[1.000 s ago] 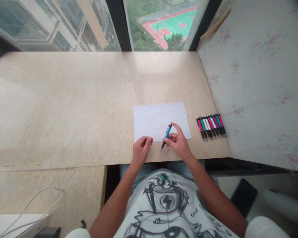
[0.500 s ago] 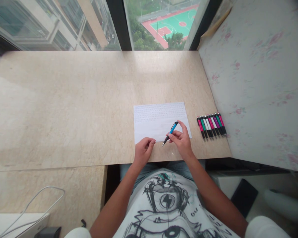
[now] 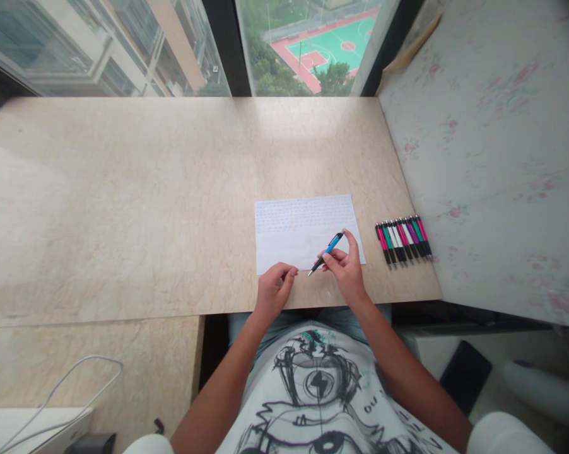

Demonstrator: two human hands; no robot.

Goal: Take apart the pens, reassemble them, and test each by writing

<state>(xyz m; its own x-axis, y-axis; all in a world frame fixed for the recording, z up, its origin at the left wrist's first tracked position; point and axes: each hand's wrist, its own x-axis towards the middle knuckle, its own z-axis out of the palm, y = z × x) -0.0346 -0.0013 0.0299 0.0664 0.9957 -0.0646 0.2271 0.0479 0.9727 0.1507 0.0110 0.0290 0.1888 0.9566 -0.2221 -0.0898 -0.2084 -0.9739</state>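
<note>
A blue and black click pen (image 3: pixel 332 243) is pinched between the thumb and fingers of my right hand (image 3: pixel 346 268). My index finger reaches up to the pen's top end, and the metal tip points down and left, above the paper's lower edge. Beneath lies a white sheet of paper (image 3: pixel 284 243) with lines of small handwriting across its upper part. My left hand (image 3: pixel 274 287) rests curled at the sheet's lower left edge, thumb against the bent fingers, with nothing seen in it.
Several pink, green, white and purple pens (image 3: pixel 404 241) lie in a row right of the paper, near the flowered wall (image 3: pixel 492 164). The stone-patterned counter (image 3: pixel 123 208) runs to the window. At lower left are a white cable (image 3: pixel 90 357) and a dark box (image 3: pixel 91 443).
The pen has tilted a little flatter in my right hand, its top end shifting right. My index finger has shifted slightly with it. My left hand stays in place.
</note>
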